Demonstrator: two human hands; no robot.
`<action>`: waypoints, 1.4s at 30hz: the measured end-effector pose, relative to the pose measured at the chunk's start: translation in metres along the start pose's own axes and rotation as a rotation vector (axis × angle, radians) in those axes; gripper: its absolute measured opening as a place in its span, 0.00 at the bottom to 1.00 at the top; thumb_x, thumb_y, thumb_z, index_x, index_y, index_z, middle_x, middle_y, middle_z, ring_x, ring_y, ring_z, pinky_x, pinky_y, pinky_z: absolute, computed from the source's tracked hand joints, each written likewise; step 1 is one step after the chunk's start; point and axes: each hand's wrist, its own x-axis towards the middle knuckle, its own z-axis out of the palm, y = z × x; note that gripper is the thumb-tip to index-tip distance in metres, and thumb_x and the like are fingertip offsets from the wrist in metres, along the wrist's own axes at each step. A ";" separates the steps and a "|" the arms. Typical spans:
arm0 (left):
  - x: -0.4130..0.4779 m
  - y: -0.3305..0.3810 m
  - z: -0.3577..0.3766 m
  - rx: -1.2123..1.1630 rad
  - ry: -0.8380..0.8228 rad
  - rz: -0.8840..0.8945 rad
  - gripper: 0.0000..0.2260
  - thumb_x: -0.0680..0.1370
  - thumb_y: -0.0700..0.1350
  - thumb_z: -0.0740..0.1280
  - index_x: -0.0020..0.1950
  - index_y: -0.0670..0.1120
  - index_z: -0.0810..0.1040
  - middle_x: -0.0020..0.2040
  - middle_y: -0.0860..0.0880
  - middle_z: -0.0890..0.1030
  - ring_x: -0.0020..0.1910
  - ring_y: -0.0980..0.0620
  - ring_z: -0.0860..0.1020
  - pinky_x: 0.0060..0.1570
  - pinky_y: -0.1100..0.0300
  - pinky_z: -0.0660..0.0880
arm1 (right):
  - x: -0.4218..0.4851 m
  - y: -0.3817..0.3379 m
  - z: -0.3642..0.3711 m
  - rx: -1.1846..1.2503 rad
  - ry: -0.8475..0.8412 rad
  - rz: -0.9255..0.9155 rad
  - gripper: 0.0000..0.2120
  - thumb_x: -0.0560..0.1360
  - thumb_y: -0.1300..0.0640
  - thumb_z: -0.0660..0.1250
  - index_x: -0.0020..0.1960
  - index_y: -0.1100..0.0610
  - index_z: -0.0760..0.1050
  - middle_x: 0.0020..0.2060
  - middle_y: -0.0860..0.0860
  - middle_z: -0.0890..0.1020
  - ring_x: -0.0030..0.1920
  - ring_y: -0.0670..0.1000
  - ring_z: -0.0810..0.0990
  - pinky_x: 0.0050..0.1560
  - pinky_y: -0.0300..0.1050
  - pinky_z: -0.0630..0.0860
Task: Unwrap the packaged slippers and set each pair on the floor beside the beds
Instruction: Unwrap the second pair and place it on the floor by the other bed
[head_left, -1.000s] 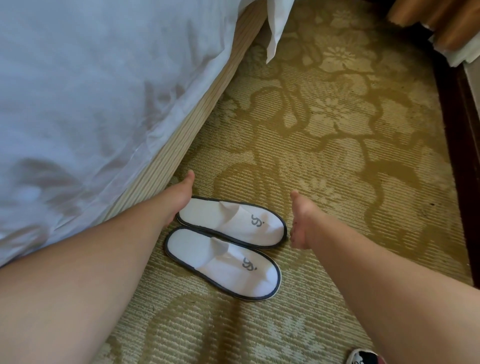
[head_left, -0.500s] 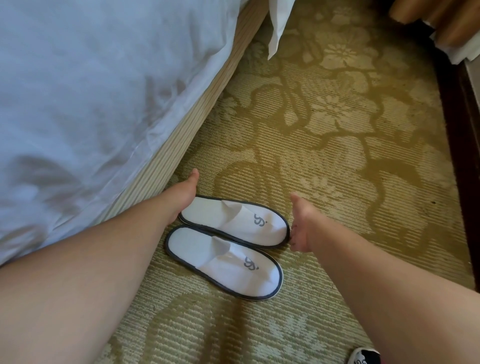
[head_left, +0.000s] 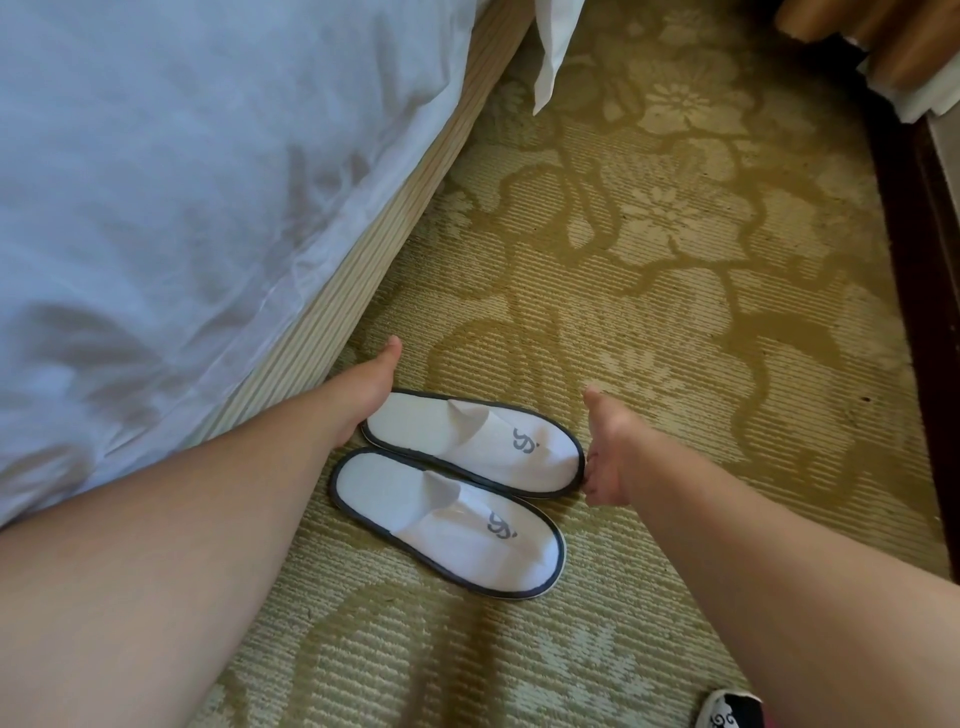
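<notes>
On the floral carpet (head_left: 675, 322), at the bed's (head_left: 156, 182) four o'clock, two white slippers (head_left: 457, 488) lie side by side. Left hand (head_left: 371, 387) touches the far slipper's heel, right hand (head_left: 608, 457) its toe; neither hand's grasp can be told.

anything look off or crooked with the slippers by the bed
Nothing stands out. The two white slippers lie flat on the carpet beside the bed, side by side, toes pointing the same way, unwrapped. The left hand is at the far slipper's heel, the right hand at its toe.
</notes>
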 end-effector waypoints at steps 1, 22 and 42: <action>-0.001 0.000 0.000 0.001 -0.002 0.000 0.57 0.57 0.84 0.47 0.79 0.53 0.60 0.79 0.46 0.62 0.77 0.43 0.62 0.74 0.40 0.58 | -0.001 0.000 0.000 -0.001 0.001 0.000 0.47 0.70 0.27 0.57 0.80 0.52 0.51 0.80 0.57 0.52 0.78 0.63 0.54 0.74 0.65 0.54; -0.018 0.000 -0.001 0.014 -0.035 0.005 0.40 0.76 0.73 0.49 0.81 0.50 0.52 0.81 0.45 0.57 0.79 0.43 0.57 0.76 0.44 0.54 | -0.028 0.016 -0.003 0.023 -0.029 -0.014 0.44 0.76 0.31 0.56 0.80 0.58 0.50 0.80 0.59 0.53 0.78 0.61 0.54 0.77 0.62 0.54; -0.051 -0.010 -0.006 0.308 -0.083 -0.255 0.43 0.76 0.73 0.50 0.82 0.49 0.43 0.78 0.32 0.57 0.77 0.35 0.58 0.74 0.39 0.54 | -0.066 0.079 0.003 -0.036 -0.046 0.037 0.36 0.82 0.37 0.52 0.80 0.60 0.53 0.74 0.61 0.66 0.71 0.61 0.68 0.57 0.54 0.67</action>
